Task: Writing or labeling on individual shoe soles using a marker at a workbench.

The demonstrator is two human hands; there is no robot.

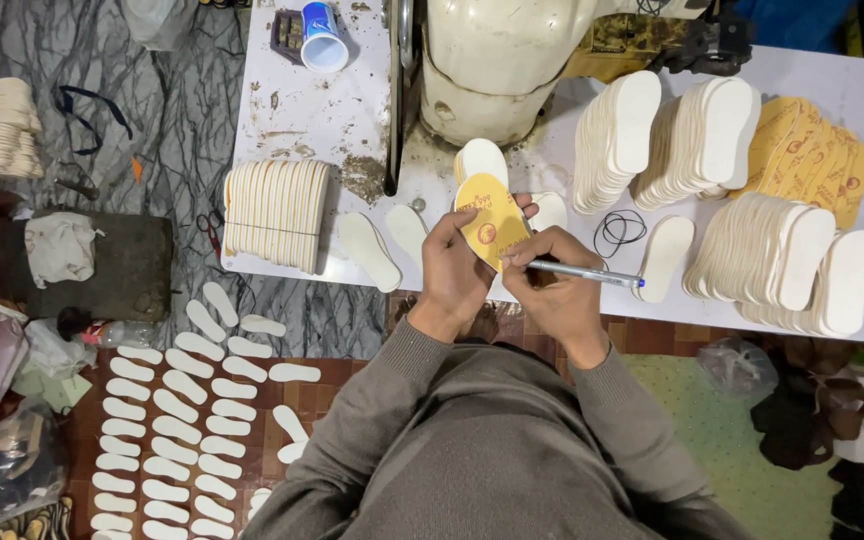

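L hand [455, 272] grips a yellow insole [487, 218] from its left side, thumb over the top face, fingers wrapped under; the insole stands tilted, toe end up toward the sewing machine [497, 60], heel end hidden betw. the two hands. R hand [552, 285] is clenched on a silver pen [587, 272], tip at the insole's lower right edge, barrel pointing off to the right over the table. Both hands sit just above the near edge of the white table [302, 110], at its middle.

Room around: tight. Directly behind the insole a white insole [480, 158] stands upright against the machine base. Just left lie two flat white insoles [372, 250]; further left a strapped stack of cream insoles [277, 212]. Right of the pen: a black elastic loop [620, 228], a single white insole [664, 255], then fanned rows of white insoles [787, 260] and a yellow row [817, 155] near the far right edge. A blue-and-white paper cup [323, 38] lies tipped at the back left. Below the table on the left, rows of white insoles on the floor [177, 420].
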